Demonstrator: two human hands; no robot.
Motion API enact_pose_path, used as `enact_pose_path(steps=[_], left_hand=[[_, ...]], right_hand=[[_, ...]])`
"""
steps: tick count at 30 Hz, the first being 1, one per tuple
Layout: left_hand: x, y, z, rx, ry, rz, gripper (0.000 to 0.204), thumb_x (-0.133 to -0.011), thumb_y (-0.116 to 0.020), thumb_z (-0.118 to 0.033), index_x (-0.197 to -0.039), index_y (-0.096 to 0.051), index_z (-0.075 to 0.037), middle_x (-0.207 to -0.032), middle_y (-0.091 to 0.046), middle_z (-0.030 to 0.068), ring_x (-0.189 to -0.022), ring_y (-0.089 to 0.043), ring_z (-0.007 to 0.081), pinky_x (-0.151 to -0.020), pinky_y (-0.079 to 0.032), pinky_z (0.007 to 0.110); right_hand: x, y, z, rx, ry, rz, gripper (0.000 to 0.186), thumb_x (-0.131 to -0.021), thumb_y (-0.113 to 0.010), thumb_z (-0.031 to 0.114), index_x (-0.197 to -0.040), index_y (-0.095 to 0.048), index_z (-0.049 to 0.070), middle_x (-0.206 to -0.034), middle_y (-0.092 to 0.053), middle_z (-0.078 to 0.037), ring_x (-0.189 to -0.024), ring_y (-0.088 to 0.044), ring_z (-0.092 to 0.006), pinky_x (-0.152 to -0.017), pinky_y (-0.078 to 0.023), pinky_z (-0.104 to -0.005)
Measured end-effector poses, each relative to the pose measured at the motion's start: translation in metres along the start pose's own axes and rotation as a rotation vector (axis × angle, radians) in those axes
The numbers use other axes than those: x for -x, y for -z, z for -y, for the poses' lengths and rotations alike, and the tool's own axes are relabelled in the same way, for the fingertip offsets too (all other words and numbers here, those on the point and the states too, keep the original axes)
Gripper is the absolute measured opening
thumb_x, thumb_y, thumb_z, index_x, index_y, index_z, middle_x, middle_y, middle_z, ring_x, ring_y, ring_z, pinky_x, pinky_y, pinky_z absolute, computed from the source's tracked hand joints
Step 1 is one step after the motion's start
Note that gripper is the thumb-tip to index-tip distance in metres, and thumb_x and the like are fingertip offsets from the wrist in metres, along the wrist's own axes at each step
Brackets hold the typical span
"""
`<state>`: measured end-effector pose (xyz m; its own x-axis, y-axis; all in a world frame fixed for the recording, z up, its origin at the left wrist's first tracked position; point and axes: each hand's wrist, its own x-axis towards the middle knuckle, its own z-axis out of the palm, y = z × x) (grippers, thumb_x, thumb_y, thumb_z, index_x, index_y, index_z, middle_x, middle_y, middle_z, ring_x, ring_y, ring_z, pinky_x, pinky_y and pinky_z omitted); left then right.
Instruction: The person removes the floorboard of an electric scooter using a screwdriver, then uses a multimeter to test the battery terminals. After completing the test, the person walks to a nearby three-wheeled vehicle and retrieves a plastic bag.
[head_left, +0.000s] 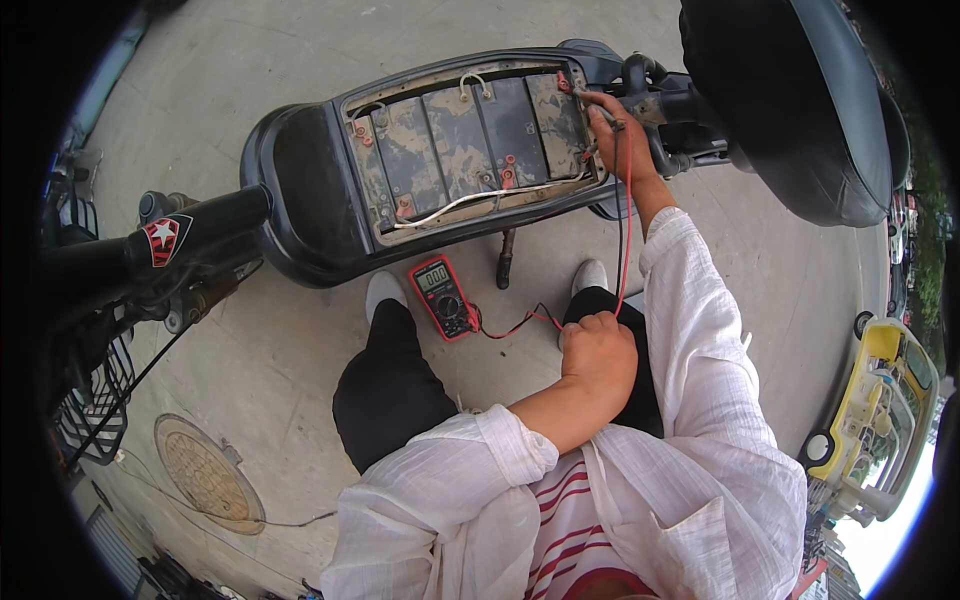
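Observation:
My right hand point(622, 135) is closed around the multimeter probes at the right end of a battery compartment. The black probe point(607, 117) points at the terminals there, and a red tip shows below the fingers. Dusty grey batteries point(459, 130) with red terminal covers sit side by side in the compartment. My left hand point(598, 362) is a closed fist above my right knee. Red and black test leads point(627, 240) run down into it; its inner side is hidden. The red multimeter point(441, 296) lies on the ground between my feet, its display lit.
The black two-wheeler's deck point(312, 190) surrounds the compartment, with a black seat point(790, 100) to the right. A pedal-like peg point(506, 258) sticks out below the deck. A manhole cover point(206, 470) lies at the lower left, and a yellow vehicle point(870, 410) stands at right.

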<state>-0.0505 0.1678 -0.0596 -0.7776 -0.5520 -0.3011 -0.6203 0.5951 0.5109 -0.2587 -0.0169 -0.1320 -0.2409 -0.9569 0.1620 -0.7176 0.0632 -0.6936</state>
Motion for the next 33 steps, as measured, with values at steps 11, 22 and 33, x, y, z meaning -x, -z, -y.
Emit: enact_pose_path(steps=[11, 22, 33], left_hand=[[0.001, -0.001, 0.0, 0.024, -0.012, 0.038, 0.036, -0.079, -0.071, -0.036, -0.096, -0.067, -0.004, -0.097, -0.063, 0.0123, -0.092, -0.062, 0.0268, -0.077, -0.05, 0.04], [0.004, -0.001, 0.002, 0.023, 0.006, 0.008, 0.037, -0.079, -0.071, -0.037, -0.095, -0.067, -0.005, -0.096, -0.064, 0.0115, -0.092, -0.062, 0.0263, -0.077, -0.05, 0.04], [0.006, -0.004, 0.003, 0.026, 0.0, -0.033, 0.037, -0.079, -0.072, -0.038, -0.095, -0.067, -0.006, -0.095, -0.064, 0.0107, -0.092, -0.062, 0.0253, -0.078, -0.049, 0.04]], right_hand=[[0.006, -0.01, 0.016, 0.173, 0.135, -0.002, 0.028, -0.097, -0.052, 0.021, -0.122, -0.06, 0.012, -0.118, -0.064, -0.014, -0.108, -0.063, -0.0317, -0.091, -0.048, -0.0338], [0.006, -0.015, 0.017, 0.188, 0.108, -0.066, 0.029, -0.095, -0.053, 0.025, -0.12, -0.061, 0.013, -0.118, -0.064, -0.014, -0.105, -0.062, -0.0356, -0.088, -0.05, -0.0387], [0.008, -0.015, 0.016, 0.196, 0.119, -0.108, 0.029, -0.095, -0.054, 0.024, -0.121, -0.061, 0.014, -0.119, -0.064, -0.013, -0.104, -0.062, -0.0347, -0.087, -0.05, -0.0382]])
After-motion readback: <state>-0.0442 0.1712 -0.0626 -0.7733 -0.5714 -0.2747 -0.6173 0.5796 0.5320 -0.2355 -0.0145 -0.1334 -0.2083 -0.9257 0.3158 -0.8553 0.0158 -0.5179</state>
